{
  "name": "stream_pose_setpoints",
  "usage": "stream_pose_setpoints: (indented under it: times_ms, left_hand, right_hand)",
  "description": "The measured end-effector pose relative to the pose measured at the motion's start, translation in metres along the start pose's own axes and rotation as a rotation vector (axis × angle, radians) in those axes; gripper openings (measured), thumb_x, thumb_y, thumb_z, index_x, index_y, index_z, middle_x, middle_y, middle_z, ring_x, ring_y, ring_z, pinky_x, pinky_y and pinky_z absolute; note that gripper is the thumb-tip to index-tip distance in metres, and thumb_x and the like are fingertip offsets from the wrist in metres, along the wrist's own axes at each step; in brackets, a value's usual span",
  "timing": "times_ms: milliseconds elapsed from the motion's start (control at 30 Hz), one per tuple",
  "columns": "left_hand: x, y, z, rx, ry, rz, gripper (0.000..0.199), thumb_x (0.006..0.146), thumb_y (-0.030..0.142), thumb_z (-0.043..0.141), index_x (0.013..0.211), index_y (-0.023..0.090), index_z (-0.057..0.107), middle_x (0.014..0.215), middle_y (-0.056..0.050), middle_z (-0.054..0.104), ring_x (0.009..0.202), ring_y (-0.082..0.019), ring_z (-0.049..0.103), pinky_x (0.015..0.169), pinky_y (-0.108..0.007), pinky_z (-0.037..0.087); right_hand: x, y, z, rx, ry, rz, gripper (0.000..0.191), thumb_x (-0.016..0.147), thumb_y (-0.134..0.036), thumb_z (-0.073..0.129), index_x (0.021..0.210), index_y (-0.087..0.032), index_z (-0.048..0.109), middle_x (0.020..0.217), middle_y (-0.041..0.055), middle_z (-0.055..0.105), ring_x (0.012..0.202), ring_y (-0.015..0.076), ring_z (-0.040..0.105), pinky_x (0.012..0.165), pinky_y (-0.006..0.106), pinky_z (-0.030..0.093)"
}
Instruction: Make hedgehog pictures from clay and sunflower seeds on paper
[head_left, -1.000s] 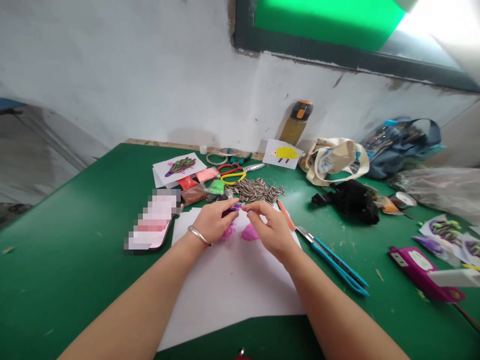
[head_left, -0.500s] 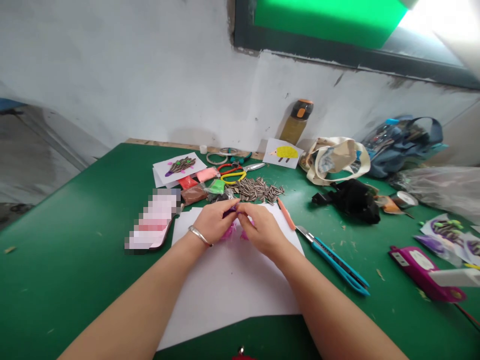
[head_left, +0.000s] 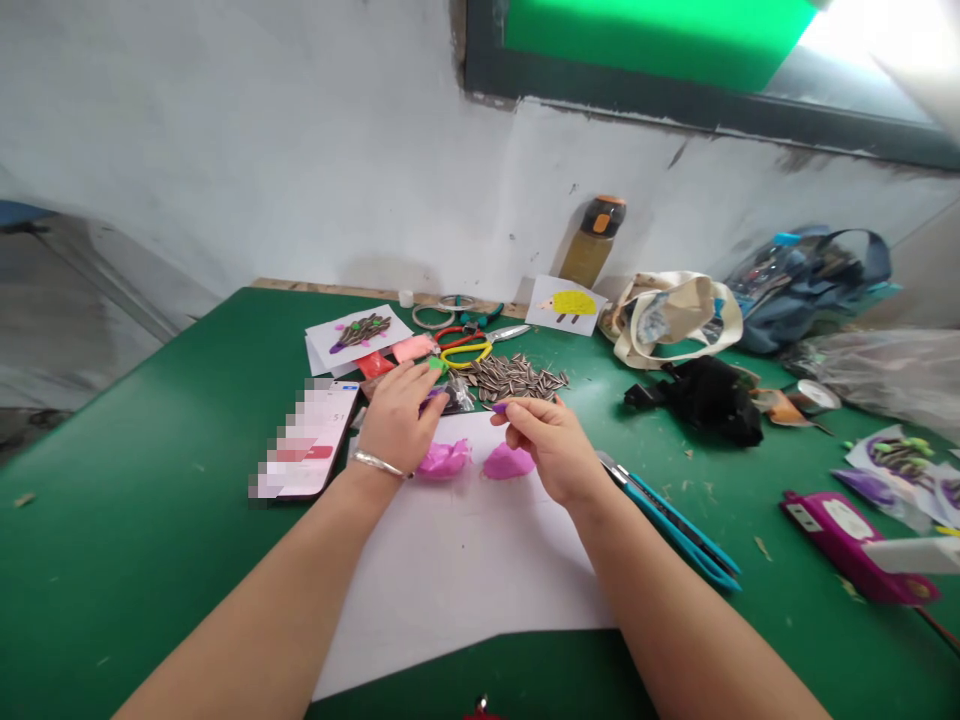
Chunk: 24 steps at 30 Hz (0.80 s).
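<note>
Right hand pinches purple clay at frame centre, frame-right of left hand, whose grip is indeterminable.

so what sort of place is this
Probably a plain room used for handicrafts, judging by the pile of seeds, the pink clay-like lump on the white paper, and the blue utility knife.

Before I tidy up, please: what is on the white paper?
A crumpled pink piece and another pink piece; what the left hand and right hand cover cannot be seen.
</note>
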<state>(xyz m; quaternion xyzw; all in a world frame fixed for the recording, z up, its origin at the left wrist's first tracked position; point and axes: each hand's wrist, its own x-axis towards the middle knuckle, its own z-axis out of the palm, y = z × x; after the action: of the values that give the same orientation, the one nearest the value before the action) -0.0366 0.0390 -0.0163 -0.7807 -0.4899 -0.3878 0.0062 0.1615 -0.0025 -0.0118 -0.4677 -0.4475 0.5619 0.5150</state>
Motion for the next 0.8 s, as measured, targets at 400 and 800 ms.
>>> stream_pose_setpoints:
  times_ms: [400,800]
  left_hand:
    - [-0.008,0.018,-0.002,0.108,-0.547,0.28,0.033,0.078,0.03,0.066,0.111,0.023,0.063,0.127,-0.01,0.058,0.123,-0.033,0.044,0.099,-0.054,0.035]
    - [-0.001,0.036,-0.019,-0.329,-0.216,-0.121,0.025,0.083,0.039,0.06,0.096,0.02,0.071,0.095,-0.003,0.073,0.086,-0.019,0.067,0.08,-0.029,0.054]
  right_hand:
    - [0.001,-0.005,-0.009,0.13,-0.003,0.07,0.02,0.071,-0.036,0.071,0.078,-0.018,0.07,0.074,0.002,0.065,0.054,0.0086,0.047,0.054,0.025,0.037]
    - [-0.002,-0.004,0.001,0.03,-0.09,0.068,0.013,0.074,-0.029,0.066,0.075,-0.018,0.07,0.067,0.0002,0.061,0.058,0.0095,0.047,0.056,0.025,0.036]
